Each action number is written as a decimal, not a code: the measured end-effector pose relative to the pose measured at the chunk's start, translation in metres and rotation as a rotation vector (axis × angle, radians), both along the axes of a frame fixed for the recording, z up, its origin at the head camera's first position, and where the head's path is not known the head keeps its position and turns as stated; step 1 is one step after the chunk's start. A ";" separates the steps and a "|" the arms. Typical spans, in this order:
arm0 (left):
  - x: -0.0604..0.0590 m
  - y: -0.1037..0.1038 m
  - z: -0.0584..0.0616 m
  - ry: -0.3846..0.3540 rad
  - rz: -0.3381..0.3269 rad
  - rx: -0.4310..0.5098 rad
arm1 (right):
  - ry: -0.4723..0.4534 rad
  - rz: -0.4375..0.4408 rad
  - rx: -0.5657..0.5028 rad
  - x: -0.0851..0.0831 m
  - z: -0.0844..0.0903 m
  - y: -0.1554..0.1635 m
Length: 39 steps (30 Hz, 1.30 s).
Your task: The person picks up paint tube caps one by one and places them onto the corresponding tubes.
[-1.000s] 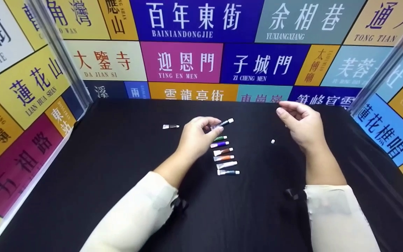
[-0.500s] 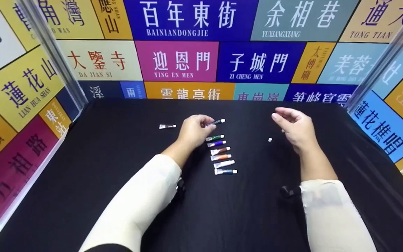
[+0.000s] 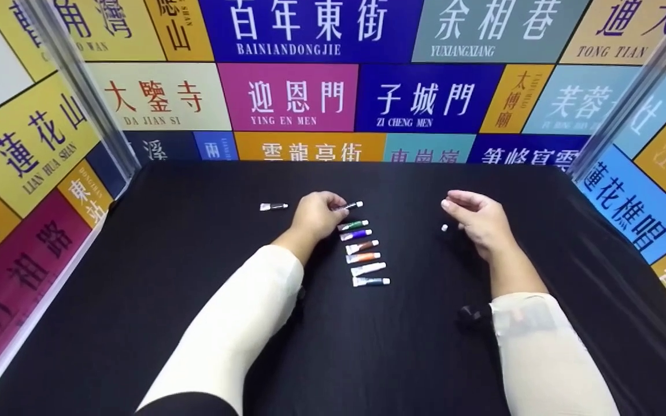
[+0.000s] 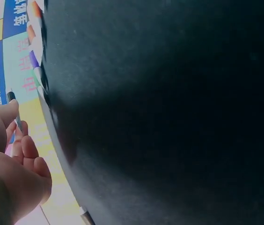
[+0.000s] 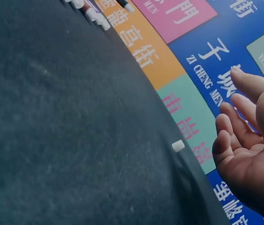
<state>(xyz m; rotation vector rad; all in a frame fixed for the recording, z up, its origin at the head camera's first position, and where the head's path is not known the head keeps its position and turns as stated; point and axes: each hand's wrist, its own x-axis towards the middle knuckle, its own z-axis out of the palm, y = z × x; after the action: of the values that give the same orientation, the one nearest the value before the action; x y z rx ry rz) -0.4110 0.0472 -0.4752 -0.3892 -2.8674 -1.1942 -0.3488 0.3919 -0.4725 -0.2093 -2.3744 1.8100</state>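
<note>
My left hand [image 3: 317, 215] pinches a small dark paint tube [image 3: 351, 205] with a white cap, low over the black table at the top of a row of tubes. The row [image 3: 362, 252] holds several small tubes: green, purple, brown, orange, white and dark teal. In the left wrist view my left fingers [image 4: 26, 147] curl by the dark tube [image 4: 13, 101]. My right hand [image 3: 474, 218] hovers empty with loosely bent fingers, just right of a small white cap [image 3: 444, 227] lying on the cloth. The right wrist view shows that cap [image 5: 178, 146] near my right fingers [image 5: 237, 124].
One more small tube [image 3: 273, 206] lies alone left of my left hand. The black cloth table [image 3: 194, 277] is walled in by colourful sign panels [image 3: 287, 95] at the back and both sides, with metal posts [image 3: 78, 86] in the corners.
My left hand has lowered the dark tube toward the top of the row. My right hand has sunk and drifted left, closer to the white cap.
</note>
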 end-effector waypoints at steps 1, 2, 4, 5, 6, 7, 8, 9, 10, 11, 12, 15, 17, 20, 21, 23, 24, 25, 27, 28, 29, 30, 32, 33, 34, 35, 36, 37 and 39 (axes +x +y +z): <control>-0.001 0.000 -0.001 -0.005 0.001 -0.006 | -0.010 0.002 -0.003 -0.001 -0.001 0.002; -0.002 0.000 -0.001 -0.010 0.002 -0.011 | -0.017 0.004 -0.004 -0.001 -0.002 0.004; -0.003 0.000 -0.002 -0.020 0.003 -0.025 | -0.029 0.014 -0.005 -0.002 -0.006 0.007; -0.004 0.001 -0.002 -0.024 0.004 -0.032 | -0.033 0.022 0.000 -0.003 -0.008 0.009; -0.004 0.002 -0.002 -0.031 0.004 -0.036 | -0.036 0.030 0.004 -0.003 -0.010 0.010; -0.005 0.003 -0.002 -0.039 0.003 -0.036 | -0.036 0.037 0.013 -0.004 -0.012 0.012; -0.005 0.004 -0.002 -0.049 0.001 -0.032 | -0.036 0.045 0.024 -0.004 -0.015 0.013; -0.005 0.005 -0.002 -0.055 0.000 -0.031 | -0.040 0.054 0.036 -0.004 -0.017 0.014; -0.005 0.006 -0.003 -0.060 -0.002 -0.031 | -0.048 0.064 0.048 -0.004 -0.019 0.014; -0.006 0.007 -0.003 -0.063 -0.001 -0.033 | -0.057 0.074 0.061 -0.004 -0.020 0.014; -0.006 0.007 -0.004 -0.067 -0.001 -0.039 | -0.069 0.082 0.076 -0.004 -0.021 0.014; -0.008 0.009 -0.005 -0.071 0.007 -0.079 | -0.111 0.104 0.122 -0.003 -0.024 0.015; -0.010 0.010 -0.006 -0.077 0.012 -0.102 | -0.128 0.115 0.153 -0.003 -0.025 0.015; -0.012 0.012 -0.007 -0.093 0.012 -0.113 | -0.141 0.119 0.202 -0.002 -0.025 0.016; -0.013 0.013 -0.008 -0.098 0.011 -0.115 | -0.144 0.121 0.216 -0.002 -0.026 0.016; -0.014 0.013 -0.008 -0.105 0.008 -0.121 | -0.151 0.119 0.250 -0.002 -0.025 0.016; -0.014 0.013 -0.008 -0.106 0.005 -0.124 | -0.154 0.117 0.266 -0.002 -0.025 0.017; -0.014 0.014 -0.008 -0.106 0.004 -0.128 | -0.154 0.114 0.282 -0.002 -0.025 0.016; -0.014 0.014 -0.007 -0.103 0.003 -0.133 | -0.152 0.110 0.323 -0.002 -0.026 0.016; -0.014 0.014 -0.007 -0.101 0.003 -0.133 | -0.149 0.107 0.345 -0.003 -0.026 0.016; -0.013 0.014 -0.007 -0.101 0.005 -0.133 | -0.146 0.104 0.366 -0.003 -0.027 0.016; -0.013 0.015 -0.007 -0.101 0.007 -0.135 | -0.143 0.102 0.387 -0.003 -0.027 0.016; -0.012 0.015 -0.006 -0.107 0.012 -0.141 | -0.138 0.099 0.429 -0.003 -0.028 0.015; -0.012 0.016 -0.006 -0.112 0.016 -0.147 | -0.138 0.099 0.449 -0.003 -0.028 0.015; -0.012 0.016 -0.006 -0.118 0.021 -0.153 | -0.137 0.100 0.469 -0.003 -0.028 0.015; -0.011 0.016 -0.006 -0.123 0.025 -0.159 | -0.135 0.103 0.489 -0.003 -0.028 0.014; -0.011 0.017 -0.006 -0.126 0.029 -0.164 | -0.134 0.106 0.510 -0.003 -0.028 0.014; -0.011 0.017 -0.006 -0.130 0.032 -0.169 | -0.133 0.109 0.528 -0.003 -0.028 0.013; -0.011 0.018 -0.006 -0.135 0.037 -0.176 | -0.128 0.116 0.563 -0.002 -0.028 0.012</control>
<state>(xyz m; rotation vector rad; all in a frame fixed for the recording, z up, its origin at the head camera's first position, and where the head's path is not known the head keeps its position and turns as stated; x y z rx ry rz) -0.4222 0.0647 -0.4813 -0.2658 -3.0923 -1.0032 -0.3511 0.4043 -0.5003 -0.1212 -2.9202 1.1190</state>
